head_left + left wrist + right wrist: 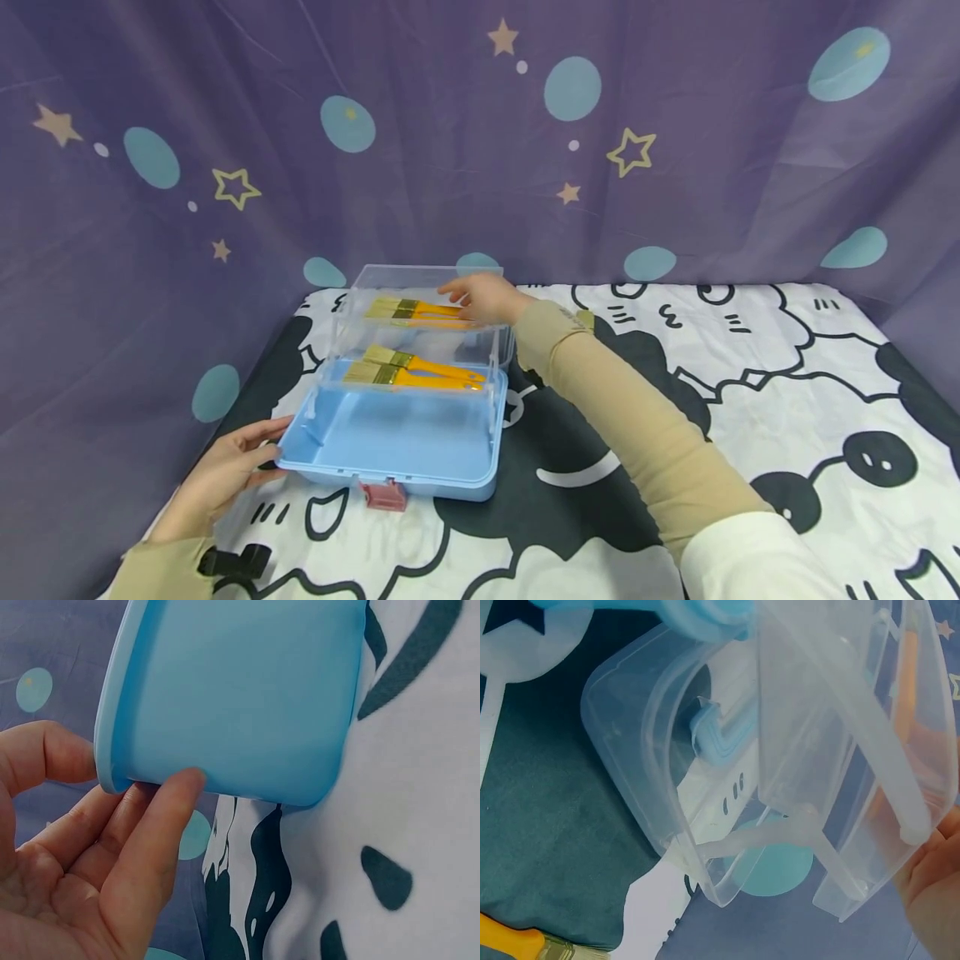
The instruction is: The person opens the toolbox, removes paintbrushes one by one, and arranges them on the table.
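Observation:
A light-blue plastic box (pixel 397 437) with a pink latch (pixel 384 496) stands unfolded, its clear tiers raised at the back. My left hand (pixel 232 467) holds its left front corner, which the left wrist view shows between bent fingers and thumb (pixel 161 847). Two flat paintbrushes (pixel 420 382) with yellow handles lie in the lower clear tray. More paintbrushes (pixel 401 310) lie in the upper tray, bristles to the left. My right hand (pixel 487 298) grips a handle there; its fingertips are partly hidden. Through clear plastic, the right wrist view shows an orange handle (pixel 907 682) near that hand.
Another paintbrush (pixel 517 941) lies on the patterned cloth right of the box, mostly behind my right forearm in the head view. A purple curtain (pixel 450 167) hangs close behind the box. The black-and-white cloth (pixel 750 500) spreads to the right.

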A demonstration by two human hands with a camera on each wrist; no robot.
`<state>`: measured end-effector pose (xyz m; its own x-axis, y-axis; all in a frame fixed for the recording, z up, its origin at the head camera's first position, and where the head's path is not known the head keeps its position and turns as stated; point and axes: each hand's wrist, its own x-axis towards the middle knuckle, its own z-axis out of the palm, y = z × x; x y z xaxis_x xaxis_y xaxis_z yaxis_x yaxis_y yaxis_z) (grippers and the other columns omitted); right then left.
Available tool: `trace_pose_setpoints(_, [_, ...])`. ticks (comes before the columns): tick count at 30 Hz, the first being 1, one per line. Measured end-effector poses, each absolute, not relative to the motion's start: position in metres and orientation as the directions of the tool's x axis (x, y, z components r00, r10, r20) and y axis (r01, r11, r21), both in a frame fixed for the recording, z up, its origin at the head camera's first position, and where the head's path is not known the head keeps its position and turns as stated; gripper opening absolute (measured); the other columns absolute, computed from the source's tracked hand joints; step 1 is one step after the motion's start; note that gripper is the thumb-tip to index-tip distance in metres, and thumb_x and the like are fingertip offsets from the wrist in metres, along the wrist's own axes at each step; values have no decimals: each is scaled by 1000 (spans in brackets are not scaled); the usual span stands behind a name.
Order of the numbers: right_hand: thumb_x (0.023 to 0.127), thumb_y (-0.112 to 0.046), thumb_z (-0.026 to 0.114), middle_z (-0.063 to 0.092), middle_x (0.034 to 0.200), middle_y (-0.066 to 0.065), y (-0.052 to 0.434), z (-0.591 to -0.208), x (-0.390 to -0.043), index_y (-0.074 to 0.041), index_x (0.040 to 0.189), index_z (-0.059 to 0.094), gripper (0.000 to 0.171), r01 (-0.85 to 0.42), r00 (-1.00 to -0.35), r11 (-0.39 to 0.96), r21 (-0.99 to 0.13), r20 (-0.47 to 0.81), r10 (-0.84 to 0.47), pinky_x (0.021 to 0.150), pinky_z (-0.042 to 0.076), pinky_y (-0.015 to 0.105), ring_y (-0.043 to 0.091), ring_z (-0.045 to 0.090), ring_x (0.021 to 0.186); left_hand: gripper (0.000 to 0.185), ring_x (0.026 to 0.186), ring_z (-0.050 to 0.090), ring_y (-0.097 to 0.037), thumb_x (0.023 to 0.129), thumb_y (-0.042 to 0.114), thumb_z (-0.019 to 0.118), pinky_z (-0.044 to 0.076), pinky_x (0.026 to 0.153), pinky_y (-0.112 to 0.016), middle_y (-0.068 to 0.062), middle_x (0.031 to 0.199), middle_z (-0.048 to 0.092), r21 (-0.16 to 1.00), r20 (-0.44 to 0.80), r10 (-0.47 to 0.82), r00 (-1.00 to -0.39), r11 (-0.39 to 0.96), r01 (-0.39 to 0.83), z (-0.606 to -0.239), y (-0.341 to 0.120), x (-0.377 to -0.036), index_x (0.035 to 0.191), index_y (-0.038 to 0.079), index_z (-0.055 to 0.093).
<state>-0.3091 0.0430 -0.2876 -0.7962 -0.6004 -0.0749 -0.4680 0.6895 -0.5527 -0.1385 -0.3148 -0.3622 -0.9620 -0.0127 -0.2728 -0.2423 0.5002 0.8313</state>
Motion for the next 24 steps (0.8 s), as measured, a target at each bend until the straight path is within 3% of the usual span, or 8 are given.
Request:
trace_pose_setpoints(11, [93, -7, 57, 55, 136, 6, 39, -290, -307, -19, 144, 43, 54, -495, -809, 728, -473, -54, -585, 96, 48, 32, 21, 55, 119, 59, 93, 58, -1, 89, 2, 43, 57, 76, -31, -35, 144, 30, 820, -288, -23, -957, 511, -259, -362, -314, -138, 144, -9, 27])
trace_pose_setpoints(24, [91, -2, 56, 58, 132, 5, 38, -289, -306, -19, 142, 46, 55, -528, -807, 739, -418, -24, -590, 92, 51, 31, 20, 58, 116, 57, 89, 58, 4, 91, 3, 44, 57, 75, -31, -34, 144, 31, 834, -273, -6, -962, 497, -240, -362, -315, -139, 144, -9, 27])
